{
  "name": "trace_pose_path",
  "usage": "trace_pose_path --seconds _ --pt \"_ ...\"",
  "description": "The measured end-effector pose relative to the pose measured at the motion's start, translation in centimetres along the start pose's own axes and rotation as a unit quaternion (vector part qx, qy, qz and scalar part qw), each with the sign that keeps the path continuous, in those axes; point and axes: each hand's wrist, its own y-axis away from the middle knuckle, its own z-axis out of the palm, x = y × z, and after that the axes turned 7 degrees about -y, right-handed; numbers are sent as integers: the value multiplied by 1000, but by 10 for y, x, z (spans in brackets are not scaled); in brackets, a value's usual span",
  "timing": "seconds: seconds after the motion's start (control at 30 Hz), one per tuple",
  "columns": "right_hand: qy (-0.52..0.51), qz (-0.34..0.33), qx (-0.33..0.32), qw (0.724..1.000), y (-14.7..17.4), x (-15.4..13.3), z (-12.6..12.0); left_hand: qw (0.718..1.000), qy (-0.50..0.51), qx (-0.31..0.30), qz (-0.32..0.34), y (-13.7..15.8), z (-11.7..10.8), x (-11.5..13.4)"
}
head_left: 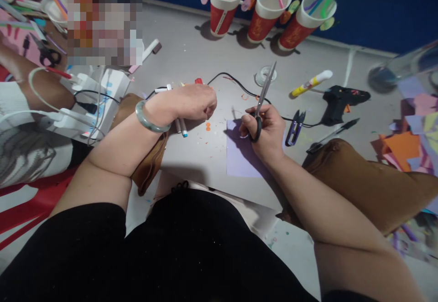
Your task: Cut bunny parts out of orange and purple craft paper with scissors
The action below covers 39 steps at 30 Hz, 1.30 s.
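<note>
My right hand [270,128] grips a pair of scissors [263,90] by the black handle, its metal blades pointing up and away from me. Beneath that hand lies a square of lilac paper [241,158]. My left hand [196,101], with a green bangle at the wrist, is closed above the table; its fingertips face down, and whatever they hold is hidden. Several markers [181,127] lie under and beside it. Two small orange paper dots [207,126] rest just right of the markers. Purple thread snips [295,128] lie right of my right hand.
Three red-and-white paper cups [226,14] with straws stand along the back. On the right are a black glue gun [340,103], a yellow glue pen [311,84] and coloured paper scraps [404,140]. At left, a power strip [107,101] with cables sits by another person's arm [41,87].
</note>
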Motion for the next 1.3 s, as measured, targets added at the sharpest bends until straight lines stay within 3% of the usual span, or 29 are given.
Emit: trace_pose_path --seconds 0.53,0.87,1.3 --pt "-7 11 2 1000 0 -1 1 1000 2 -15 22 -5 2 10" --pt "-22 14 0 1000 -1 2 3 998 -16 34 41 0 11 8" --pt "-34 15 -14 999 0 2 3 1000 -2 -16 21 -1 5 11"
